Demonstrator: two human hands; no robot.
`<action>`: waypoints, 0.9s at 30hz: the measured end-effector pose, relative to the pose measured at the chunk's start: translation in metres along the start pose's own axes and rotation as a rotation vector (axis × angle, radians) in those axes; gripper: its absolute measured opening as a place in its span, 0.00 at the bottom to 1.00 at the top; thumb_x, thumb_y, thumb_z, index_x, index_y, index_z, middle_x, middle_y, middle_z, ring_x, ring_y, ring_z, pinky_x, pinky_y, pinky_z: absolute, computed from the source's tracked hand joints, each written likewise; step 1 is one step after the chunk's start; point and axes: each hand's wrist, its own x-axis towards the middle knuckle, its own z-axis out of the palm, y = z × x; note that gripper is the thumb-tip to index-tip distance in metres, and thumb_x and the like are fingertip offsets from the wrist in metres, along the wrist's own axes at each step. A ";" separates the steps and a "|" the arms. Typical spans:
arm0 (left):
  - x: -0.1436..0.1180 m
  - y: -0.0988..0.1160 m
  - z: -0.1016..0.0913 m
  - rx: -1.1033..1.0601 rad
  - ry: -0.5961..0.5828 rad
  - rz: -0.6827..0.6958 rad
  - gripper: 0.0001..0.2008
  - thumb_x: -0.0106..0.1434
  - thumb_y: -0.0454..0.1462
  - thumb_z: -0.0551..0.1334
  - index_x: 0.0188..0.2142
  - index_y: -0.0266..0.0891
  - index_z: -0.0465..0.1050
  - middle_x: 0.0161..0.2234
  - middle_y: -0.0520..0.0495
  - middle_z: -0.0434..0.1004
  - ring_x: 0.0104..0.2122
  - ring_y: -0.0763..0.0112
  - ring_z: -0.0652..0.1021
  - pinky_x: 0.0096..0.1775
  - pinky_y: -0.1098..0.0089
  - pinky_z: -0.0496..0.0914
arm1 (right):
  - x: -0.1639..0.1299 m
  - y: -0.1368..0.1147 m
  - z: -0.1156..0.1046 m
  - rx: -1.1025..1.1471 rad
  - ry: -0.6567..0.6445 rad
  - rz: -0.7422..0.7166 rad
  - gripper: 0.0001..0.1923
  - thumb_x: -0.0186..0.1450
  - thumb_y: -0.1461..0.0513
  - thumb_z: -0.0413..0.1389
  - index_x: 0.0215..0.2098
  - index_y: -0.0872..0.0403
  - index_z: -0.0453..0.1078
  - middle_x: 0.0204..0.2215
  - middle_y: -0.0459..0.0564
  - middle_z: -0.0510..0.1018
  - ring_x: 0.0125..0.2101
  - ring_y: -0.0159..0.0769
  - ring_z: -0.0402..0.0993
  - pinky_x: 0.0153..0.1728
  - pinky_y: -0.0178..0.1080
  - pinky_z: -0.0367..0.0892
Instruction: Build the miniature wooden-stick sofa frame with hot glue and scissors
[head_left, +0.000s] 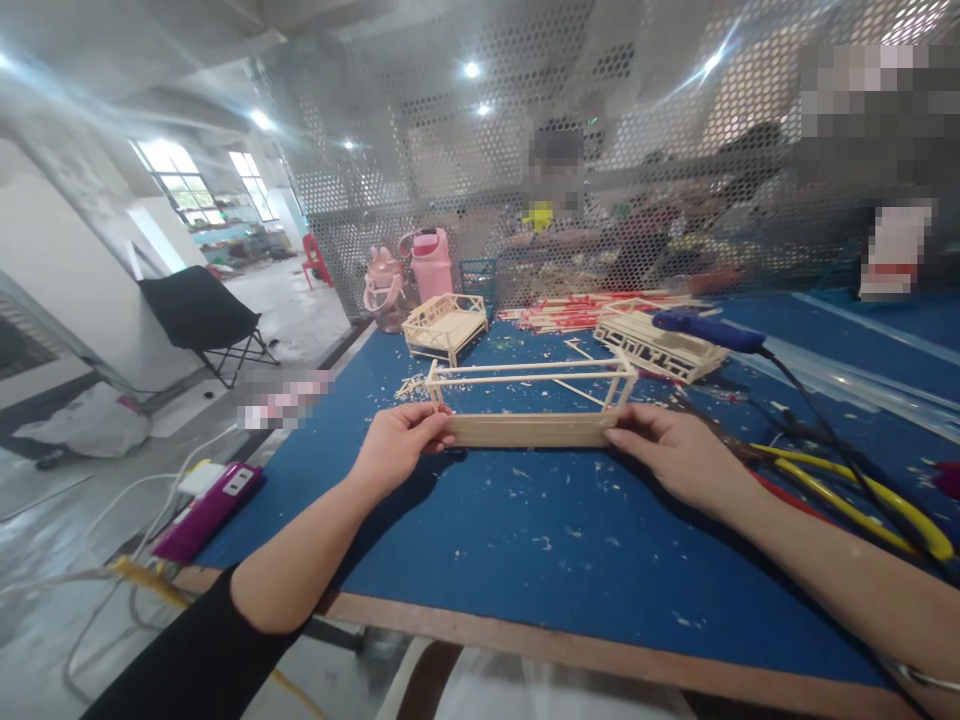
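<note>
I hold a long wooden stick frame [529, 400] just above the blue table [525, 560]. It is a flat slatted base with thin upright posts and a top rail. My left hand [401, 445] pinches the left end of the base. My right hand [671, 450] grips the right end. Wood chips lie scattered on the blue surface under and around the frame.
Two finished wooden models [444, 325] [660, 345] stand farther back, beside a blue glue gun [709, 330] and loose sticks [570, 312]. Yellow-handled pliers [862, 490] and cables lie at right. Pink bottles [431, 262] stand by a perforated screen; people sit behind it.
</note>
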 end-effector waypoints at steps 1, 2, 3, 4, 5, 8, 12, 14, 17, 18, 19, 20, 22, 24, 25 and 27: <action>0.000 -0.001 0.000 0.005 0.002 0.008 0.17 0.38 0.46 0.71 0.25 0.37 0.77 0.20 0.54 0.74 0.21 0.76 0.75 0.25 0.75 0.70 | 0.000 0.000 0.000 0.007 -0.002 0.002 0.19 0.51 0.45 0.54 0.26 0.52 0.68 0.22 0.46 0.73 0.25 0.37 0.67 0.33 0.40 0.63; 0.000 -0.001 0.000 0.011 0.004 0.015 0.17 0.39 0.46 0.71 0.26 0.37 0.77 0.19 0.54 0.74 0.21 0.75 0.75 0.24 0.75 0.69 | 0.000 -0.001 0.000 0.013 -0.005 0.004 0.19 0.51 0.45 0.54 0.26 0.52 0.69 0.22 0.46 0.73 0.25 0.37 0.67 0.33 0.40 0.63; 0.000 -0.001 0.000 0.017 0.007 0.022 0.17 0.39 0.46 0.71 0.27 0.37 0.78 0.19 0.54 0.74 0.20 0.75 0.74 0.23 0.76 0.68 | 0.000 -0.001 -0.001 0.019 -0.008 0.007 0.19 0.51 0.45 0.55 0.26 0.52 0.69 0.22 0.46 0.73 0.25 0.37 0.67 0.33 0.40 0.63; 0.000 -0.001 -0.001 0.022 0.009 0.029 0.18 0.39 0.46 0.71 0.29 0.37 0.78 0.19 0.53 0.74 0.20 0.75 0.74 0.21 0.76 0.67 | 0.000 -0.002 -0.001 0.026 -0.009 0.010 0.20 0.51 0.45 0.55 0.26 0.52 0.69 0.22 0.46 0.73 0.25 0.37 0.67 0.33 0.40 0.63; 0.000 -0.001 -0.002 0.027 0.007 0.032 0.20 0.39 0.46 0.71 0.31 0.37 0.79 0.20 0.52 0.75 0.20 0.74 0.74 0.20 0.75 0.66 | 0.000 -0.003 -0.001 0.035 -0.009 0.013 0.20 0.50 0.44 0.56 0.26 0.52 0.69 0.22 0.46 0.74 0.25 0.37 0.67 0.33 0.40 0.63; 0.002 0.004 -0.009 0.025 0.005 0.043 0.25 0.38 0.48 0.71 0.35 0.36 0.78 0.25 0.48 0.79 0.22 0.70 0.77 0.20 0.75 0.66 | 0.000 -0.004 -0.001 0.074 -0.018 0.020 0.21 0.50 0.43 0.56 0.26 0.52 0.68 0.22 0.46 0.74 0.25 0.36 0.67 0.33 0.40 0.63; 0.007 0.010 -0.020 0.006 0.231 0.151 0.24 0.44 0.54 0.66 0.30 0.35 0.74 0.28 0.46 0.79 0.19 0.74 0.75 0.18 0.76 0.64 | 0.001 -0.003 -0.001 0.144 -0.039 0.030 0.23 0.48 0.42 0.58 0.25 0.52 0.68 0.22 0.46 0.74 0.24 0.35 0.66 0.31 0.39 0.62; 0.009 0.010 -0.024 0.076 0.330 0.218 0.21 0.47 0.53 0.65 0.27 0.37 0.71 0.23 0.50 0.76 0.17 0.78 0.71 0.17 0.78 0.61 | 0.001 -0.003 0.000 0.176 -0.035 0.037 0.22 0.48 0.43 0.59 0.25 0.53 0.69 0.21 0.45 0.73 0.23 0.34 0.65 0.30 0.38 0.62; 0.009 0.007 -0.024 0.202 0.291 0.230 0.15 0.47 0.48 0.66 0.24 0.37 0.71 0.15 0.55 0.70 0.14 0.80 0.66 0.17 0.78 0.60 | 0.002 -0.004 0.001 0.247 -0.009 0.056 0.22 0.46 0.44 0.61 0.25 0.53 0.69 0.21 0.44 0.73 0.23 0.33 0.64 0.30 0.38 0.61; 0.008 0.007 -0.023 0.222 0.263 0.219 0.14 0.46 0.46 0.67 0.24 0.37 0.73 0.15 0.55 0.70 0.14 0.79 0.66 0.18 0.77 0.60 | 0.002 -0.004 0.001 0.276 -0.005 0.070 0.22 0.46 0.44 0.62 0.25 0.53 0.69 0.21 0.44 0.72 0.23 0.32 0.64 0.30 0.37 0.61; 0.008 0.006 -0.021 0.228 0.243 0.210 0.14 0.46 0.46 0.67 0.24 0.37 0.74 0.16 0.53 0.72 0.15 0.78 0.68 0.18 0.76 0.61 | 0.002 -0.005 0.001 0.304 -0.005 0.087 0.22 0.45 0.45 0.62 0.25 0.53 0.69 0.21 0.44 0.72 0.23 0.32 0.64 0.30 0.37 0.61; 0.007 0.006 -0.020 0.234 0.232 0.204 0.14 0.46 0.46 0.66 0.26 0.37 0.75 0.18 0.52 0.74 0.16 0.77 0.70 0.19 0.76 0.62 | 0.002 -0.006 0.002 0.327 -0.007 0.106 0.22 0.44 0.45 0.63 0.24 0.53 0.68 0.20 0.44 0.72 0.23 0.32 0.64 0.30 0.37 0.61; 0.006 0.007 -0.018 0.242 0.226 0.191 0.16 0.47 0.47 0.65 0.28 0.37 0.76 0.22 0.50 0.76 0.20 0.74 0.73 0.20 0.75 0.63 | 0.002 -0.008 0.002 0.361 -0.017 0.138 0.23 0.42 0.45 0.64 0.24 0.53 0.68 0.20 0.43 0.72 0.23 0.31 0.63 0.29 0.37 0.61; 0.006 0.009 -0.018 0.257 0.239 0.175 0.16 0.46 0.47 0.65 0.28 0.37 0.76 0.22 0.50 0.77 0.20 0.73 0.73 0.20 0.75 0.63 | 0.002 -0.010 0.002 0.372 -0.025 0.149 0.23 0.42 0.45 0.64 0.23 0.53 0.67 0.20 0.43 0.72 0.23 0.31 0.63 0.29 0.37 0.60; 0.006 0.010 -0.018 0.263 0.248 0.167 0.15 0.45 0.46 0.66 0.27 0.37 0.75 0.21 0.51 0.76 0.19 0.73 0.72 0.20 0.74 0.63 | 0.002 -0.010 0.002 0.370 -0.026 0.147 0.22 0.42 0.46 0.64 0.23 0.53 0.67 0.20 0.43 0.72 0.22 0.31 0.62 0.29 0.37 0.60; 0.005 0.010 -0.019 0.294 0.279 0.146 0.13 0.44 0.45 0.67 0.24 0.37 0.73 0.17 0.53 0.73 0.17 0.75 0.69 0.19 0.75 0.62 | 0.002 -0.010 0.002 0.360 -0.020 0.139 0.22 0.43 0.46 0.63 0.24 0.53 0.67 0.19 0.42 0.71 0.22 0.30 0.62 0.29 0.37 0.60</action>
